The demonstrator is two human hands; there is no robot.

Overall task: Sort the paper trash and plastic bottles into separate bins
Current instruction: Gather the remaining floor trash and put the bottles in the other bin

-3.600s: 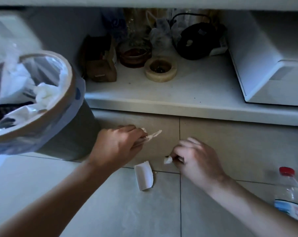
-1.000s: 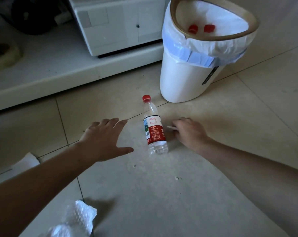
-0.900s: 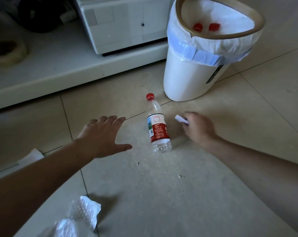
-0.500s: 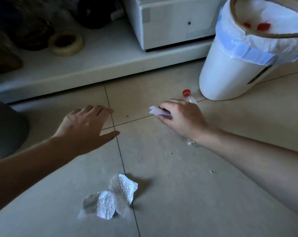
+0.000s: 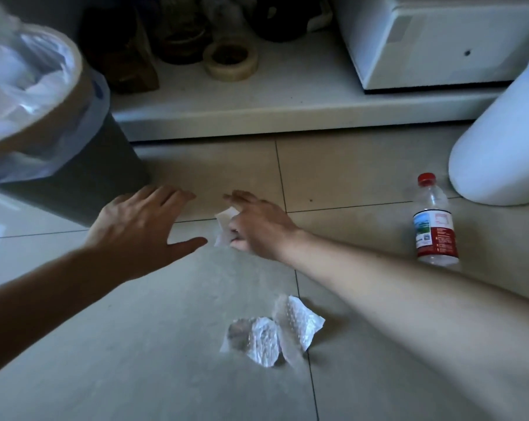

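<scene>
pale tiled floor (image 5: 166, 344) crossed by dark grout lines. low white shelf (image 5: 287, 98) set along back. tape roll (image 5: 230, 57) laid flat on shelf, dark jars (image 5: 181, 34) grouped behind it, white box-like appliance (image 5: 433, 41) placed at right.

A single head-worn view looks forward and steeply down from close above the pale grey tiled floor (image 5: 135, 344), facing a low white shelf (image 5: 287, 98) ahead.
</scene>
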